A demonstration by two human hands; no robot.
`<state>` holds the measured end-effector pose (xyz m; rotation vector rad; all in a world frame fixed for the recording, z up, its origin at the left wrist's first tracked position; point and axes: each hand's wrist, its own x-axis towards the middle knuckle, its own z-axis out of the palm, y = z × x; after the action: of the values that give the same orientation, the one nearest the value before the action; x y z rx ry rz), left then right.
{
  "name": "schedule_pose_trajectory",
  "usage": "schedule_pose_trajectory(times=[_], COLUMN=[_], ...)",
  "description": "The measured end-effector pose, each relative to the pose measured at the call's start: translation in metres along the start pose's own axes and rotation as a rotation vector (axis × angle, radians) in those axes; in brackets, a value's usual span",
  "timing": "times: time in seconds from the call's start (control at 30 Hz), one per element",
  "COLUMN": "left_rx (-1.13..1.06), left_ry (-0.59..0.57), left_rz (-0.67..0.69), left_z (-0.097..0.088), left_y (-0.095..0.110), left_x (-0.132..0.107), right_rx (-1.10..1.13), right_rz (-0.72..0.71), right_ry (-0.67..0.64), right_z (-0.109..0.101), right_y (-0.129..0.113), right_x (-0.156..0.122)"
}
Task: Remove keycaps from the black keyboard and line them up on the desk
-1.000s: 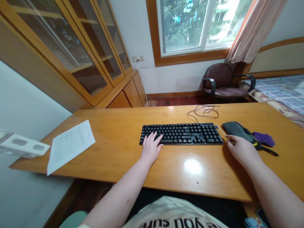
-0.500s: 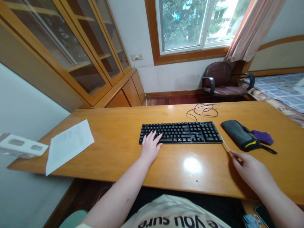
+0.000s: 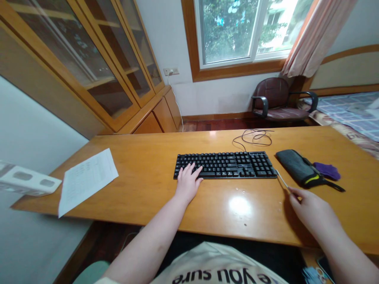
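Note:
A black full-size keyboard (image 3: 227,165) lies across the middle of the wooden desk. My left hand (image 3: 187,183) rests on its left part, palm down with the fingers spread over the lower keys. Pinched between the thumb and fingers of my right hand (image 3: 309,209) is a thin white stick that looks like a cotton swab (image 3: 282,180). Its far end meets the keyboard's right edge, by the number pad. A dark grey pouch (image 3: 296,167) with a yellow trim and a black strap lies just beyond my right hand, beside a purple cloth (image 3: 327,171).
The keyboard's cable (image 3: 254,137) is coiled behind it. Printed paper (image 3: 89,177) lies at the desk's left, near a white slotted object (image 3: 29,181). An office chair (image 3: 272,98) stands past the far edge. Small drops or specks dot the desk (image 3: 207,205) before the keyboard.
The tip of the cotton swab has shifted very slightly at the keyboard's right edge. My left hand and the keyboard stay in place.

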<state>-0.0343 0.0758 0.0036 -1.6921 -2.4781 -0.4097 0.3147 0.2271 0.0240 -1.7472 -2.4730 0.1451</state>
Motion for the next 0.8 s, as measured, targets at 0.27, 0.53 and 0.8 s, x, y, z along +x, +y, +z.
schedule_pose_trajectory(times=[0.27, 0.53, 0.8], left_rx=[0.001, -0.004, 0.007], left_ry=[0.016, 0.019, 0.014], left_rz=[0.014, 0.015, 0.012], left_z=[0.002, 0.002, 0.003], left_y=[-0.002, -0.001, -0.002], left_x=[0.0, 0.0, 0.001], right_rx=[0.029, 0.103, 0.018], right_rz=[0.014, -0.352, -0.578], right_ry=[0.059, 0.052, 0.199], right_z=[-0.007, -0.018, 0.002], right_y=[0.042, 0.022, 0.021], right_x=[-0.022, 0.012, 0.036])
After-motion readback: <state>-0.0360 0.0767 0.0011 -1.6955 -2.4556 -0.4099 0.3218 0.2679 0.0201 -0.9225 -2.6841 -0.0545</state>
